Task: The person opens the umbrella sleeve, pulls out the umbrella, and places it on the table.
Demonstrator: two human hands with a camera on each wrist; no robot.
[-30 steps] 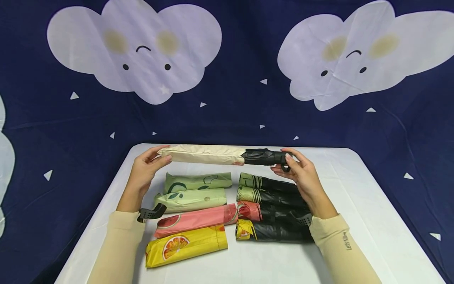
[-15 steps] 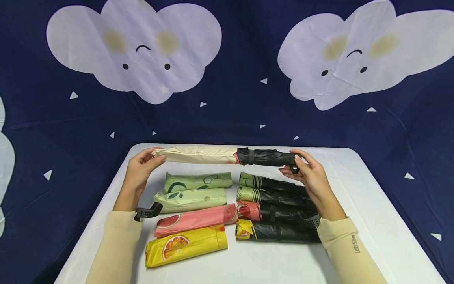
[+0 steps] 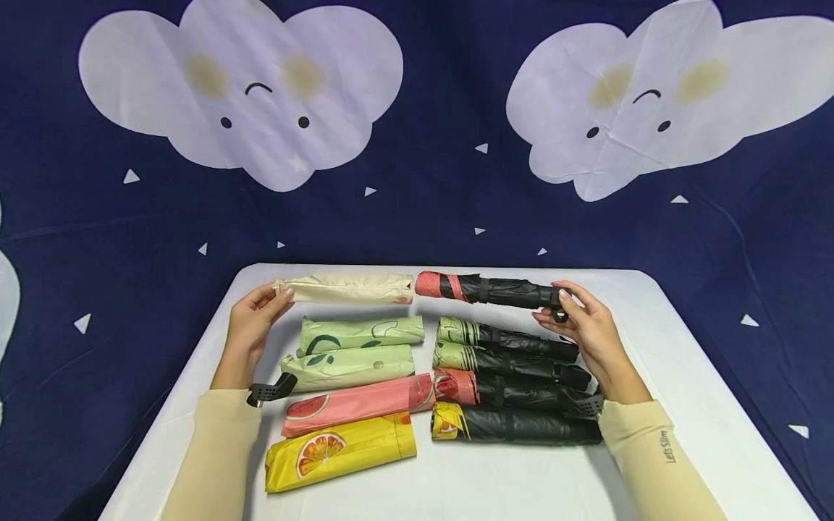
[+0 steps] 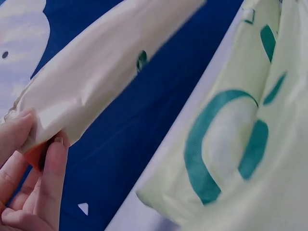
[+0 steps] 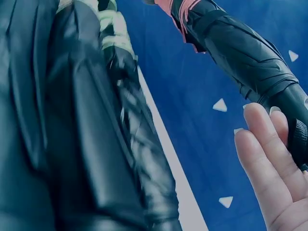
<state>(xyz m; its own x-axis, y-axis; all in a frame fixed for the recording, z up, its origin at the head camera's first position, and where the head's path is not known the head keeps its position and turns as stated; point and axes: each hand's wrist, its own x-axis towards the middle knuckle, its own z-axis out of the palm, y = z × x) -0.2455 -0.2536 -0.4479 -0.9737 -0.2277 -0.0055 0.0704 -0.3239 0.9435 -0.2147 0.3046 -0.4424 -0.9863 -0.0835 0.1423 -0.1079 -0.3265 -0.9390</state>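
My left hand (image 3: 256, 311) pinches the closed end of a cream umbrella sleeve (image 3: 352, 288), held level above the far part of the table. In the left wrist view, thumb and fingers grip the sleeve's corner, where an orange-red patch shows. My right hand (image 3: 586, 318) holds the black handle end of a folded umbrella (image 3: 508, 291) with a pink-red tip. A small gap shows between the umbrella's tip and the sleeve's mouth, the two roughly in line. In the right wrist view, a black wrist strap (image 5: 299, 142) hangs beside the fingers.
Left on the white table (image 3: 508, 485) lie two green sleeves (image 3: 361, 334), a pink watermelon sleeve (image 3: 358, 405) and a yellow orange-print sleeve (image 3: 371, 445). To their right, several folded black umbrellas (image 3: 521, 423) lie in a stack of rows. A dark blue cloud-print cloth (image 3: 443, 202) hangs behind.
The umbrella has slid out of the cream sleeve to the right, and its pink-red tip now shows. My right hand moved right and slightly down; my left hand moved a little left.
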